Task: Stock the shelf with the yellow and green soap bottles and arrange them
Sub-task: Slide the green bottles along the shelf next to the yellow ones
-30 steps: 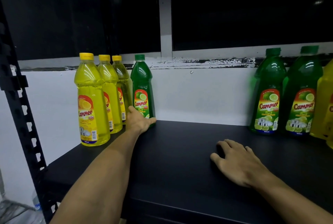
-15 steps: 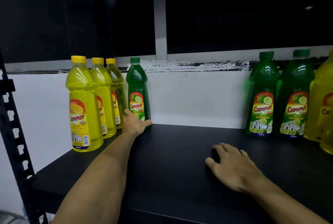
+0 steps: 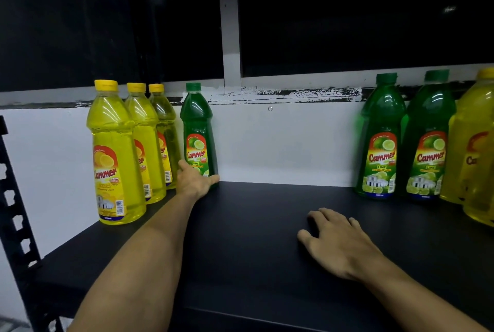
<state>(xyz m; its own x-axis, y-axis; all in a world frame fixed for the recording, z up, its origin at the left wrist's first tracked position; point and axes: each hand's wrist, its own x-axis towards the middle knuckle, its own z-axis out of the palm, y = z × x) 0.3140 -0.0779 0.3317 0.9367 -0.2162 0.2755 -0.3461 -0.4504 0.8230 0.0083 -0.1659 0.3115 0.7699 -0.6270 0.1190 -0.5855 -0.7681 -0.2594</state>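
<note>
Three yellow soap bottles (image 3: 115, 155) stand in a row at the shelf's left end, front to back. A green soap bottle (image 3: 197, 128) stands upright beside them against the white back wall. My left hand (image 3: 196, 183) cups the base of this bottle, thumb on its left side and fingertips curled round its right. My right hand (image 3: 336, 240) rests palm down on the black shelf (image 3: 254, 238), holding nothing. Two more green bottles (image 3: 382, 139) and yellow bottles (image 3: 475, 144) stand at the right end.
A black perforated upright (image 3: 13, 211) frames the shelf's left edge. A white wall with a grey ledge (image 3: 280, 144) runs behind the bottles. Bare shelf lies between the left and right bottle groups.
My view has drifted slightly; my left hand stays at the green bottle's base and my right hand stays on the shelf. No bottle has visibly shifted.
</note>
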